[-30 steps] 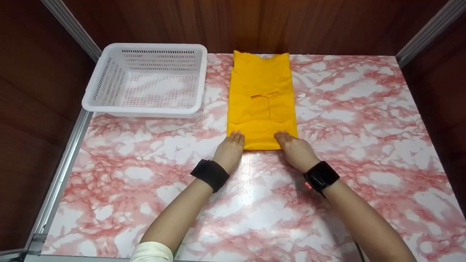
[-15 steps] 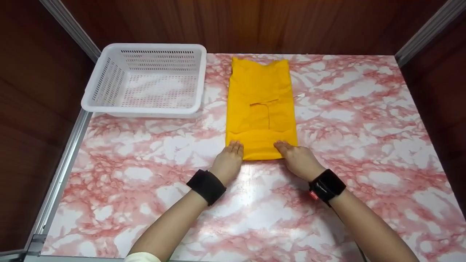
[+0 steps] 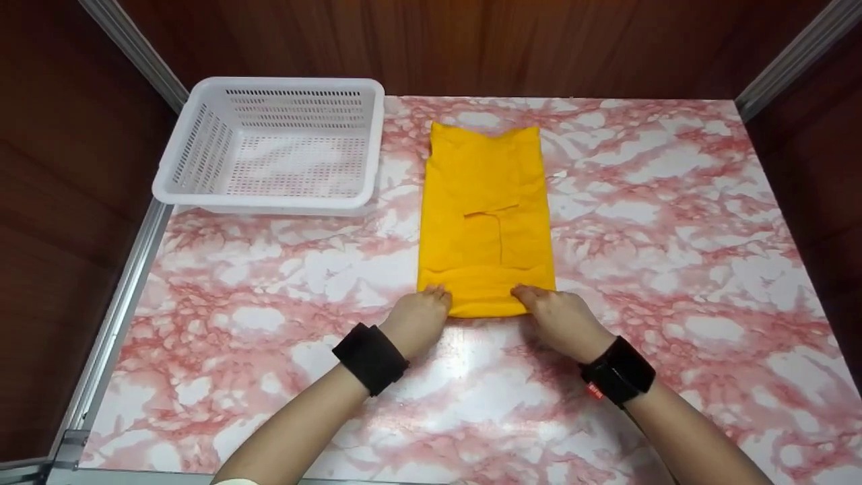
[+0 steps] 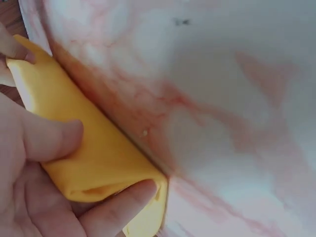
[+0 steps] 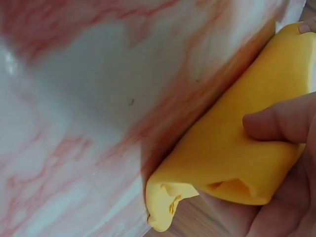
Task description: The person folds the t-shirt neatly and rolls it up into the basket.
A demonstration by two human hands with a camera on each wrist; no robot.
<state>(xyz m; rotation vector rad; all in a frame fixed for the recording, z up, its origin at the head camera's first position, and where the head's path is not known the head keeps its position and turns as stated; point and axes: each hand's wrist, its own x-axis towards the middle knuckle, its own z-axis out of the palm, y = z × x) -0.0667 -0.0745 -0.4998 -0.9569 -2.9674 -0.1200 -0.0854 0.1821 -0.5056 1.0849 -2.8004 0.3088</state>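
Note:
A folded yellow cloth (image 3: 485,222), perhaps a garment, lies lengthwise on the table, with a rolled or turned band along its near end. My left hand (image 3: 417,323) pinches the near left corner, and my right hand (image 3: 564,323) pinches the near right corner. In the left wrist view the thumb (image 4: 54,138) presses on top of the yellow cloth (image 4: 94,138) while a finger reaches into its folded end. The right wrist view has the thumb (image 5: 279,121) on the cloth (image 5: 222,143), with fingers under it, partly hidden.
A white plastic basket (image 3: 370,148) with slotted walls stands at the back left, apart from the cloth. The table (image 3: 673,269) has a pink and white marbled top. Brown wood panels (image 3: 444,47) rise behind it and at both sides.
Both hands have drawn the cloth toward the person, so its far edge now lies away from the back panel. The fingers look more curled at the near corners. The basket stays put.

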